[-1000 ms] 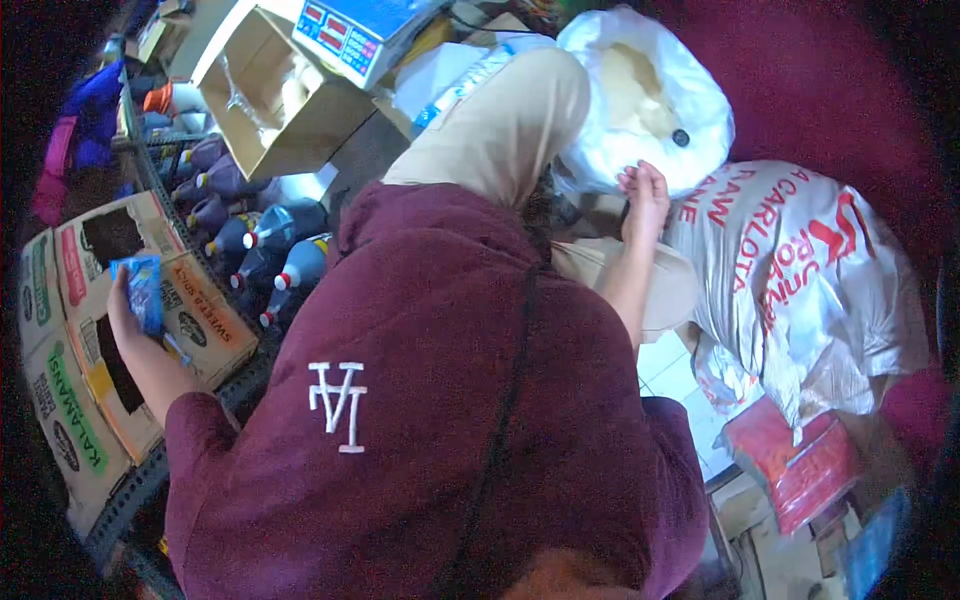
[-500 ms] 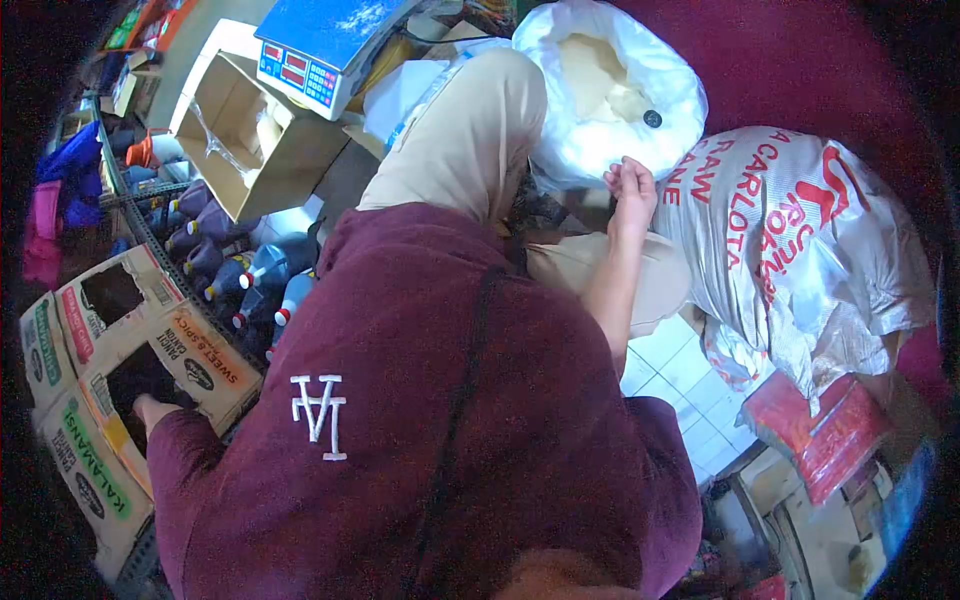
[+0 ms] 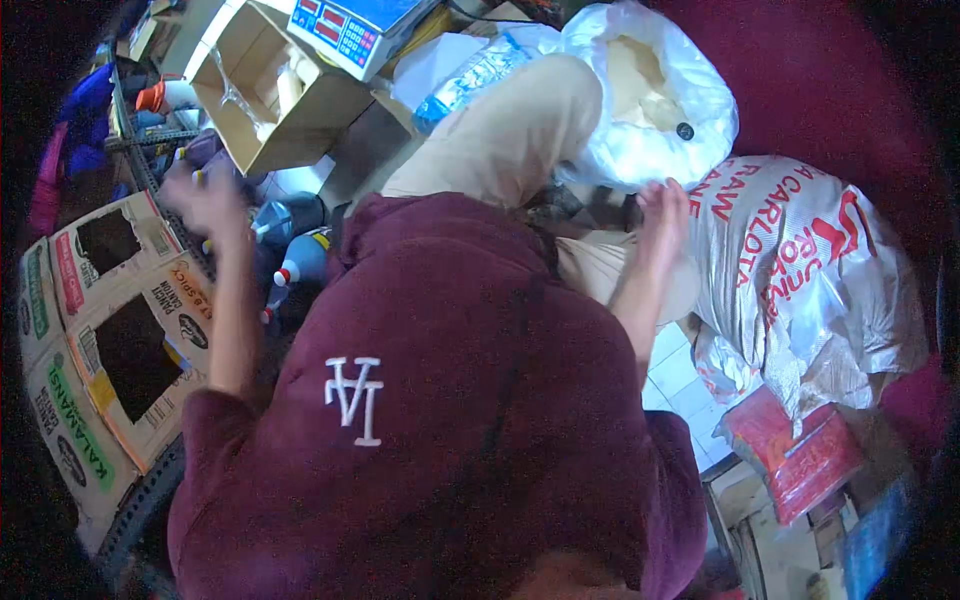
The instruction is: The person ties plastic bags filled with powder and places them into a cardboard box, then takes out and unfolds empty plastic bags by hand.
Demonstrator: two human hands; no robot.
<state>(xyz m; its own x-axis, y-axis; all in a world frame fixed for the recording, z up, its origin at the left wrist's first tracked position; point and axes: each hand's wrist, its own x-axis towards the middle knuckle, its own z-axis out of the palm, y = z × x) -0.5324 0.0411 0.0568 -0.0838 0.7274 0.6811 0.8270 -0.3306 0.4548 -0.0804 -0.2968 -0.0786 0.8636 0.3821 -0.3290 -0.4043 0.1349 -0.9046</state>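
My left hand (image 3: 208, 205) is raised above the carton tops and the dark bottles (image 3: 300, 260), smeared by motion, so its fingers are unclear. Past my right knee, my right hand (image 3: 665, 210) hangs with fingers partly bent and apart, and nothing shows in it. Closest to that hand is an open white plastic bag (image 3: 715, 95) of pale, powder-like contents, with a small dark round object (image 3: 685, 131) on it. Beside it leans a large printed sack (image 3: 780, 240) reading "RAW CANE".
Cut-open noodle cartons (image 3: 55, 350) stand at left. An open cardboard box (image 3: 250, 150) and a blue-topped digital scale (image 3: 345, 35) are ahead. Red plastic packs (image 3: 800, 450) lie at lower right, near white floor tiles (image 3: 680, 385).
My left hand has come up out of the carton opening and moved forward. My right hand stays near the white bag, its fingers less curled. The view has shifted slightly.
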